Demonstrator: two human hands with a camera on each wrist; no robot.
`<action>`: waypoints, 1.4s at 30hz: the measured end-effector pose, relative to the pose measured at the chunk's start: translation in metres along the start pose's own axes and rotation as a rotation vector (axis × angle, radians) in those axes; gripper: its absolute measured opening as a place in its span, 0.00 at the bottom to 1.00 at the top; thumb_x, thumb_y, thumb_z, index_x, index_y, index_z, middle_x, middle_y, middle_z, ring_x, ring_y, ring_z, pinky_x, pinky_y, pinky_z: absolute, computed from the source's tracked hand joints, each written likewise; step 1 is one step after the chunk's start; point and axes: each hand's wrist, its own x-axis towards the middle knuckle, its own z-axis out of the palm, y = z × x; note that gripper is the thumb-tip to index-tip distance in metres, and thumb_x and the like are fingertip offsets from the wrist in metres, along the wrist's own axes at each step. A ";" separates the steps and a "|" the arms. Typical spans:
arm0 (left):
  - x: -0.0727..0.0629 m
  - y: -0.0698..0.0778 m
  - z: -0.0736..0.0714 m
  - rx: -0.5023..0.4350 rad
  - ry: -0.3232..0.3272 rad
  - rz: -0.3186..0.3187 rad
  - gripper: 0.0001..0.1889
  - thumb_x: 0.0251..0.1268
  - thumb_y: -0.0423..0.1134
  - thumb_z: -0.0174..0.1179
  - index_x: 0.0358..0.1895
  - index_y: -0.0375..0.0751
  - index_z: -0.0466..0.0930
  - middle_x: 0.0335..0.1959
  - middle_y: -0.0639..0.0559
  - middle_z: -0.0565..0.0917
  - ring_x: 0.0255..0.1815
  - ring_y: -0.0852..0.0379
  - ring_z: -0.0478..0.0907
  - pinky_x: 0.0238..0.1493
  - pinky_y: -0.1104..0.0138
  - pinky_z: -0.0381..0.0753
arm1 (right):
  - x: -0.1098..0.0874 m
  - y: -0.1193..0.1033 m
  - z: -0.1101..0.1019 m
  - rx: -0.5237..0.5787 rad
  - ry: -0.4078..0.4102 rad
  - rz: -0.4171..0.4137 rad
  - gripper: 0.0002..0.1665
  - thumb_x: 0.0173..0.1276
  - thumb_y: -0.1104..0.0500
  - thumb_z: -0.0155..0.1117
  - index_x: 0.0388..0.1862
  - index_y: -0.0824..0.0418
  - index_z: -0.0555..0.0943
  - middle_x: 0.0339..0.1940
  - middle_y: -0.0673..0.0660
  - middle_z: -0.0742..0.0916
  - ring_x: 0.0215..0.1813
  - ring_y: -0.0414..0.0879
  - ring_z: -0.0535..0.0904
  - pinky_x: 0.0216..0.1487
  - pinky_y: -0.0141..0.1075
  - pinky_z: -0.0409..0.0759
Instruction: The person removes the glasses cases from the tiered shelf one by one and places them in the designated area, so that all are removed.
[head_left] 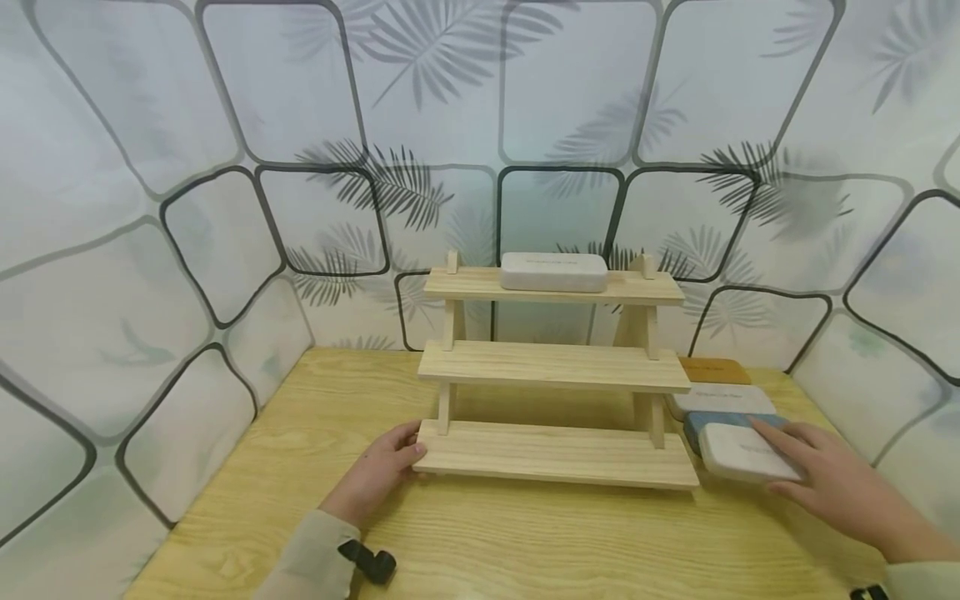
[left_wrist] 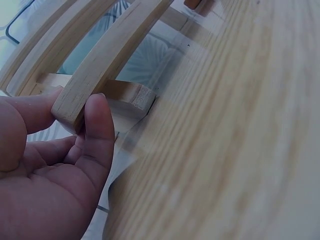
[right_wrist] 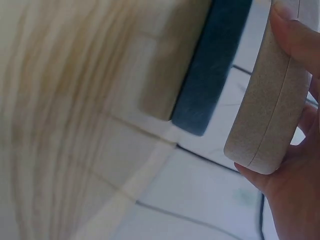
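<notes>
A three-tier wooden display stand [head_left: 555, 454] stands on the table. My left hand [head_left: 378, 467] pinches the left end of its lowest shelf [left_wrist: 87, 87] between thumb and fingers. At the stand's right side my right hand [head_left: 840, 475] grips a white glasses case [head_left: 746, 454], its thumb and fingers round the case's sides. In the right wrist view this case [right_wrist: 270, 110] shows a seam along its side and stands apart from a blue case [right_wrist: 212, 70]. Another white case [head_left: 553, 273] lies on the top shelf, around its middle.
Behind the held case, a blue case, a second white case [head_left: 723, 400] and an orange case [head_left: 716, 370] lie in a row on the wooden table [head_left: 360, 392], close to the stand's right end. A patterned curtain [head_left: 442, 208] surrounds the back and sides.
</notes>
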 end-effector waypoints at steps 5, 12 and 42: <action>0.000 -0.001 -0.001 0.006 -0.003 0.005 0.30 0.81 0.39 0.51 0.77 0.28 0.56 0.64 0.35 0.72 0.57 0.47 0.77 0.53 0.59 0.81 | -0.002 0.011 0.005 -0.004 -0.096 0.061 0.56 0.55 0.40 0.78 0.78 0.59 0.66 0.58 0.75 0.77 0.55 0.74 0.74 0.49 0.67 0.74; 0.001 -0.001 -0.001 0.010 -0.005 0.008 0.30 0.81 0.40 0.51 0.77 0.28 0.55 0.64 0.35 0.72 0.57 0.47 0.77 0.53 0.59 0.81 | -0.003 0.022 0.009 0.059 -0.140 0.095 0.54 0.57 0.39 0.76 0.76 0.62 0.69 0.57 0.73 0.78 0.55 0.73 0.75 0.48 0.65 0.76; -0.002 0.002 0.001 -0.002 -0.002 -0.017 0.32 0.81 0.41 0.52 0.78 0.28 0.54 0.66 0.34 0.71 0.59 0.47 0.76 0.53 0.59 0.81 | -0.005 0.031 0.025 0.153 -0.177 0.058 0.50 0.50 0.43 0.81 0.73 0.54 0.74 0.66 0.76 0.70 0.61 0.78 0.67 0.48 0.70 0.72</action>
